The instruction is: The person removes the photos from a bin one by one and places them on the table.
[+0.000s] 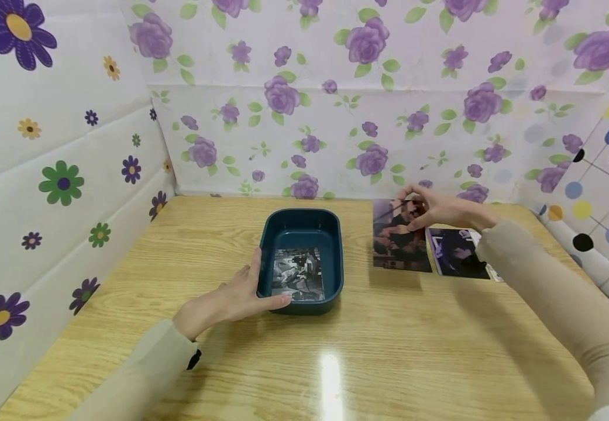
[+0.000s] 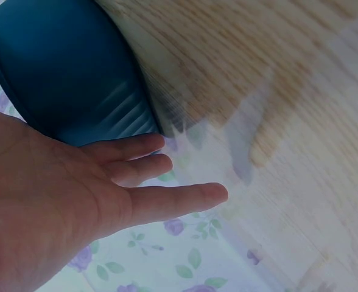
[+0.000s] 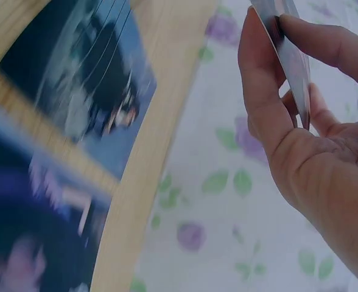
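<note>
A dark teal plastic bin (image 1: 304,221) stands on the table with a black-and-white photo (image 1: 304,275) lying in it. My left hand (image 1: 233,295) rests against the bin's left side, thumb over the near rim; its fingers (image 2: 179,198) look straight in the left wrist view. At the right, my right hand (image 1: 433,209) pinches a photo print (image 1: 396,254) by its upper right part, thumb in front. That print is tilted up, its shadow on the table below, and appears nearly edge-on (image 3: 293,67) in the right wrist view.
Beside the held print lies a dark purple-toned photo (image 1: 457,254). Another photo (image 1: 495,273) lies further right, mostly hidden behind my right sleeve. Wood-grain table (image 1: 388,351) spreads in front. Flowered sheets (image 1: 283,146) wall off the back and left, a dotted sheet (image 1: 594,204) the right.
</note>
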A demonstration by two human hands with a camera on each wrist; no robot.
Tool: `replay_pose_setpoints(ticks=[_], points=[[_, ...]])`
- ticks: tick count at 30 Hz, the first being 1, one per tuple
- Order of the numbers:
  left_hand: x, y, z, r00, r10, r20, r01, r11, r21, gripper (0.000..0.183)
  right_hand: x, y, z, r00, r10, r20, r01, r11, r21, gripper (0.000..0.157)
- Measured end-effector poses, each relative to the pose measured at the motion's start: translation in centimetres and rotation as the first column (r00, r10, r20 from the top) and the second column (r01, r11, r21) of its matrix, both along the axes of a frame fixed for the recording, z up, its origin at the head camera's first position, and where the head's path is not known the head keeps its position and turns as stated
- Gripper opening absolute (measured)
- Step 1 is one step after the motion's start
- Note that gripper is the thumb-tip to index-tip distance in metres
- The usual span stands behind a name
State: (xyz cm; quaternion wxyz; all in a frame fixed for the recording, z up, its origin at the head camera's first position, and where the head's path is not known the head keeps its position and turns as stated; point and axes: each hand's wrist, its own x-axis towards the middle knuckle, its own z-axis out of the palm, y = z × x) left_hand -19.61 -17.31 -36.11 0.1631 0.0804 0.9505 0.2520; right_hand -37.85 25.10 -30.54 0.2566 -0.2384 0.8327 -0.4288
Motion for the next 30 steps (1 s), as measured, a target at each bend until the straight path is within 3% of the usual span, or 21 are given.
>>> replay_pose_setpoints(ticks=[8, 15, 22, 30], points=[[0.1, 0.1, 0.0, 1.0, 0.008, 0.003, -0.007, 1.0, -0.005, 0.125, 0.8, 5.9, 0.0, 0.999, -0.05, -0.001, 0.05, 0.998, 0.043, 0.06], [0.0, 0.0, 0.0, 1.0, 0.009, 0.007, -0.009, 1.0, -0.005, 0.124, 1.2, 11.3, -0.6, 0.995, -0.089, -0.047, 0.095, 0.984, 0.15, 0.066], [0.0, 0.1, 0.0, 1.0, 0.01, 0.003, -0.01, 1.0, -0.009, 0.124, 1.4, 17.2, -1.4, 0.994, -0.079, 0.073, 0.071, 0.992, 0.107, 0.052], [0.0, 0.1, 0.0, 1.0, -0.001, -0.004, 0.001, 1.0, 0.012, 0.124, 1.8, 22.3, -1.2, 0.983, -0.13, 0.131, 0.1, 0.971, 0.219, 0.044]])
